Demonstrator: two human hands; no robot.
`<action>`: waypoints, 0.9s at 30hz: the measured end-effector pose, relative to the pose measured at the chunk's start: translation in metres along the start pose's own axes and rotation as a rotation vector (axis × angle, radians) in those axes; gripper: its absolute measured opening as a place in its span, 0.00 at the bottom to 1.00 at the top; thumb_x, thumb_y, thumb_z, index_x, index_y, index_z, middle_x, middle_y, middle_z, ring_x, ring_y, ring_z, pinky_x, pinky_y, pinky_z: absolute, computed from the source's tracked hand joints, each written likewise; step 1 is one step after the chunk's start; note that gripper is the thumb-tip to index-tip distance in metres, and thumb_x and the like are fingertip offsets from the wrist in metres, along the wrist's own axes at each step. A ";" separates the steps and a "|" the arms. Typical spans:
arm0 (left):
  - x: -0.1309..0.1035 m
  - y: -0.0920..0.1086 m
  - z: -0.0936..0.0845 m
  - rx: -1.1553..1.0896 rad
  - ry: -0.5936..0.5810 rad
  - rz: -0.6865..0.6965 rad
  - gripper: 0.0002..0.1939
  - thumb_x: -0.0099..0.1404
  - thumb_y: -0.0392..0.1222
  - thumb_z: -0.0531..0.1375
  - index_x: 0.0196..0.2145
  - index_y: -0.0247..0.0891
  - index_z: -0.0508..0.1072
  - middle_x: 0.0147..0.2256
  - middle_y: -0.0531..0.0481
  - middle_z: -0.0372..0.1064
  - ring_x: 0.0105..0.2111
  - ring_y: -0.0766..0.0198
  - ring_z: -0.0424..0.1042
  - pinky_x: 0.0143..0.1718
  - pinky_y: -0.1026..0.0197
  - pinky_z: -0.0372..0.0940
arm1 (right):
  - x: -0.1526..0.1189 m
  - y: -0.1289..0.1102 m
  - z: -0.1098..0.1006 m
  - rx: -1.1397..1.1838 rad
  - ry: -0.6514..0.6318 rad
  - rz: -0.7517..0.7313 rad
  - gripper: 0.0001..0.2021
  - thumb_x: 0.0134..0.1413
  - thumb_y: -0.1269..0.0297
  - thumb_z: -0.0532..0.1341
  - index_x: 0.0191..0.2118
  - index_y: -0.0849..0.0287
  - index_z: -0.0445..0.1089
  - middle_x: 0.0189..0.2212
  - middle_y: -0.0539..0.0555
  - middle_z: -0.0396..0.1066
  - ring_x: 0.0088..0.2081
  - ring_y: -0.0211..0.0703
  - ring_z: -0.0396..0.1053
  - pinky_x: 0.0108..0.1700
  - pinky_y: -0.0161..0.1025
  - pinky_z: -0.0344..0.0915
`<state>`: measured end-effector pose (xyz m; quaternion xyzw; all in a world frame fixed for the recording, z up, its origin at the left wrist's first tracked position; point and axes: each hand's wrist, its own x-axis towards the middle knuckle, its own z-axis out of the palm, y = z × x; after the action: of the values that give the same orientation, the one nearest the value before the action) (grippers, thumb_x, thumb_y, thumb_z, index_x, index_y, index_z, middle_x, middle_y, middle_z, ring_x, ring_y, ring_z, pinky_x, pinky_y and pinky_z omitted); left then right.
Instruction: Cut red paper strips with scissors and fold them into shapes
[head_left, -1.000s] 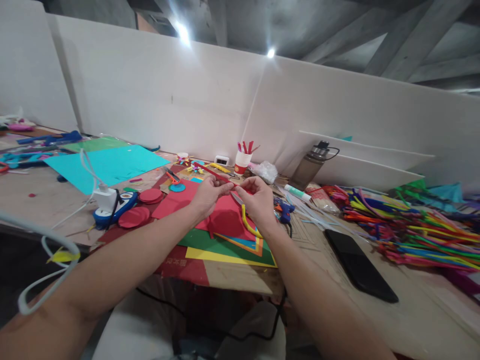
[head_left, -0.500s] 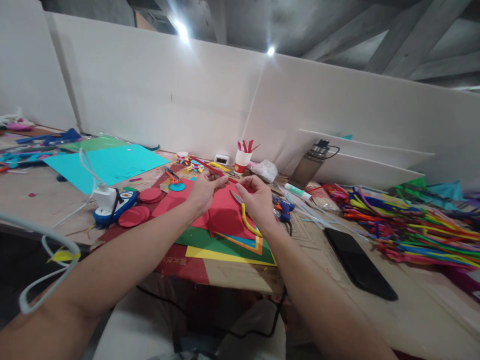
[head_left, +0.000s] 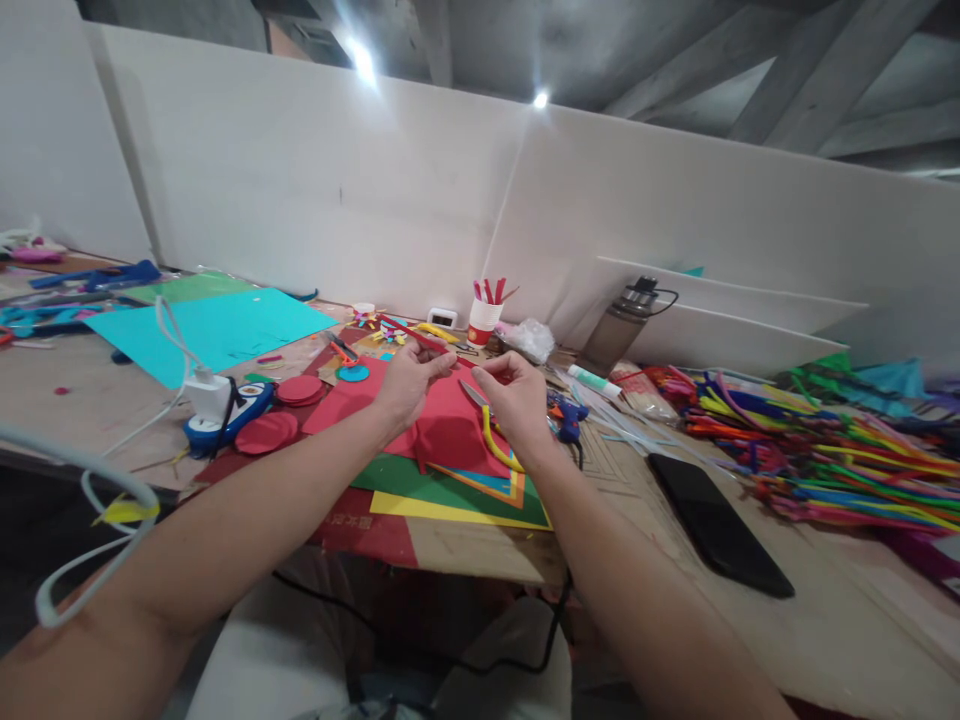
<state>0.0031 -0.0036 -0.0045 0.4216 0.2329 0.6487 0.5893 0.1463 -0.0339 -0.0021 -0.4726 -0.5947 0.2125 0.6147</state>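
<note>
A narrow red paper strip (head_left: 415,336) is stretched between my hands above a stack of coloured sheets. My left hand (head_left: 409,382) pinches the strip between thumb and fingers. The strip's right part is closed in the fingertips of my right hand (head_left: 516,392). Just beneath that hand are yellow-handled scissors (head_left: 491,435), blade pointing up and left; whether they rest on the paper or touch the hand I cannot tell. Red sheets (head_left: 450,425) lie below, over a green sheet (head_left: 390,480) and a yellow sheet (head_left: 450,512).
Left are red discs (head_left: 268,432), a blue power socket (head_left: 229,415) and a turquoise sheet (head_left: 217,330). A paper cup (head_left: 484,320) of red sticks stands behind. Rightward are a glue gun (head_left: 568,415), a bottle (head_left: 619,325), a black phone (head_left: 716,522) and pipe cleaners (head_left: 847,450).
Almost nothing differs. Both hands keep the red strip in the same place; the whole view has shifted very slightly.
</note>
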 end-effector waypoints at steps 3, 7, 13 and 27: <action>-0.001 0.001 0.001 -0.002 -0.006 -0.004 0.16 0.45 0.35 0.72 0.32 0.35 0.71 0.26 0.53 0.72 0.28 0.68 0.73 0.32 0.65 0.64 | -0.001 -0.002 0.000 -0.005 0.003 -0.012 0.07 0.46 0.62 0.65 0.26 0.58 0.68 0.25 0.50 0.72 0.29 0.41 0.67 0.37 0.39 0.65; -0.003 0.001 0.001 -0.010 -0.014 -0.009 0.16 0.46 0.35 0.72 0.31 0.35 0.72 0.27 0.52 0.73 0.28 0.68 0.73 0.33 0.65 0.64 | -0.001 -0.003 0.000 -0.012 0.003 -0.024 0.06 0.46 0.63 0.64 0.25 0.58 0.68 0.25 0.50 0.71 0.29 0.40 0.67 0.37 0.39 0.65; -0.003 -0.002 0.001 -0.045 -0.005 -0.021 0.16 0.46 0.33 0.72 0.32 0.34 0.71 0.27 0.53 0.73 0.28 0.68 0.73 0.32 0.66 0.64 | -0.002 -0.002 0.001 0.006 0.007 0.004 0.06 0.45 0.63 0.64 0.25 0.58 0.67 0.25 0.49 0.70 0.29 0.40 0.66 0.36 0.39 0.64; -0.004 -0.008 0.002 -0.070 -0.035 -0.180 0.13 0.47 0.33 0.72 0.29 0.33 0.73 0.27 0.50 0.75 0.29 0.67 0.75 0.34 0.65 0.67 | -0.003 -0.001 0.003 -0.013 -0.010 -0.001 0.06 0.45 0.63 0.64 0.25 0.58 0.67 0.24 0.49 0.70 0.28 0.40 0.66 0.35 0.38 0.64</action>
<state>0.0089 -0.0068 -0.0107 0.3894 0.2365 0.5935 0.6634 0.1425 -0.0361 -0.0036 -0.4752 -0.5994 0.2107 0.6087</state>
